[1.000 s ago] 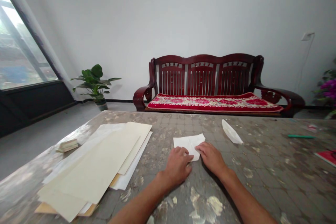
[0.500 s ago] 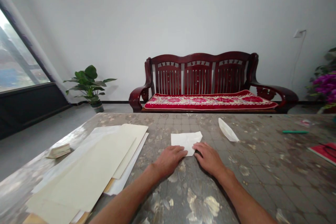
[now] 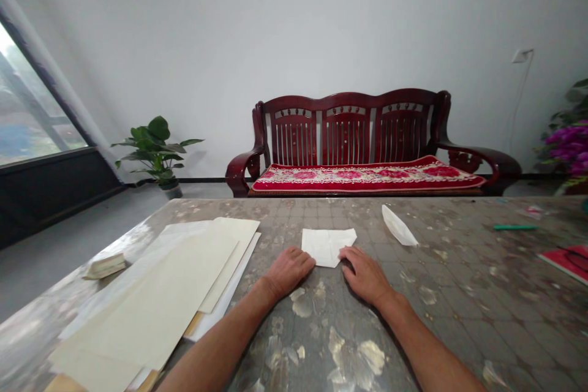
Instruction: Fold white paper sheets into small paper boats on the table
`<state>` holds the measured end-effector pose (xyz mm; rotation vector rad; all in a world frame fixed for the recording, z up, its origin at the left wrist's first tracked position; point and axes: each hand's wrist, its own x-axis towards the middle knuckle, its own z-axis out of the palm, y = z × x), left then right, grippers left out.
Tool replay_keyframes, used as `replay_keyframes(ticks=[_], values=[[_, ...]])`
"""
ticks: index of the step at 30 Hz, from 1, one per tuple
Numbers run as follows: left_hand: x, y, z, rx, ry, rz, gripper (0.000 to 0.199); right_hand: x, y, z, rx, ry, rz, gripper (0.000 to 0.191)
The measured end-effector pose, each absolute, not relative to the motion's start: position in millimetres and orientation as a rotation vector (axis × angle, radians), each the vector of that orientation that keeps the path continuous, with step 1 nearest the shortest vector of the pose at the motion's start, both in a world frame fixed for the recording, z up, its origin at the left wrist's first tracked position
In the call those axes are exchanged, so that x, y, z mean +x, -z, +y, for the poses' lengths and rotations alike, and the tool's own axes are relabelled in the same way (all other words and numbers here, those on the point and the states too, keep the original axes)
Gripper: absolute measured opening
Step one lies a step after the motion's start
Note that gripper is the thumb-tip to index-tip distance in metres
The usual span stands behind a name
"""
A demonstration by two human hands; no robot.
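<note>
A small folded white paper (image 3: 327,246) lies flat on the patterned grey table (image 3: 441,294), its upper right and lower right corners slanted. At its lower left corner rests my left hand (image 3: 290,269), fingers curled together; what they hold, if anything, is hidden. My right hand (image 3: 365,272) touches the paper's right edge, thumb and forefinger bent at the border. Farther right lies a second folded white paper (image 3: 399,226), narrow and pointed at its ends.
Large cream and white sheets (image 3: 156,294) cover the table's left side, beside a small paper stack (image 3: 105,266). At right are a green pen (image 3: 514,227) and a red booklet (image 3: 567,264) with glasses on it. A wooden bench (image 3: 346,135) stands behind.
My left hand has moved left, off the middle of the paper to its lower left corner. The paper has shifted slightly up and right. My right hand has hardly moved.
</note>
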<state>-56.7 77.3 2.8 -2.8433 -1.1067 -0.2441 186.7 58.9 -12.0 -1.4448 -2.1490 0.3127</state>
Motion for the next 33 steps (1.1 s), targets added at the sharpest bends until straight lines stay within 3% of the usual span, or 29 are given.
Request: replay_keyframes(ticks=[6, 15, 20, 24, 33], values=[[-38.1, -0.3, 55.1, -2.832, 0.244, -1.007, 0.018, 188.7, 18.9, 60.4, -1.407, -0.362, -2.164, 0.034], [-32.6, 2.5, 62.2, -3.121, 0.788, -1.219, 0.026, 196.3, 21.8, 63.6, -1.39, -0.415, -2.189, 0.04], [-41.7, 7.1, 76.7, -3.24, 0.959, -1.189, 0.016, 197.2, 25.1, 64.9, -1.371, -0.407, -2.19, 0.046], [-39.0, 5.5, 78.7, -3.224, 0.935, -1.265, 0.02, 196.3, 25.0, 63.3, -1.362, -0.395, -2.174, 0.047], [-18.0, 0.0, 77.3, -2.981, 0.743, -1.733, 0.025, 195.2, 8.6, 56.9, -1.308, -0.312, -2.179, 0.028]])
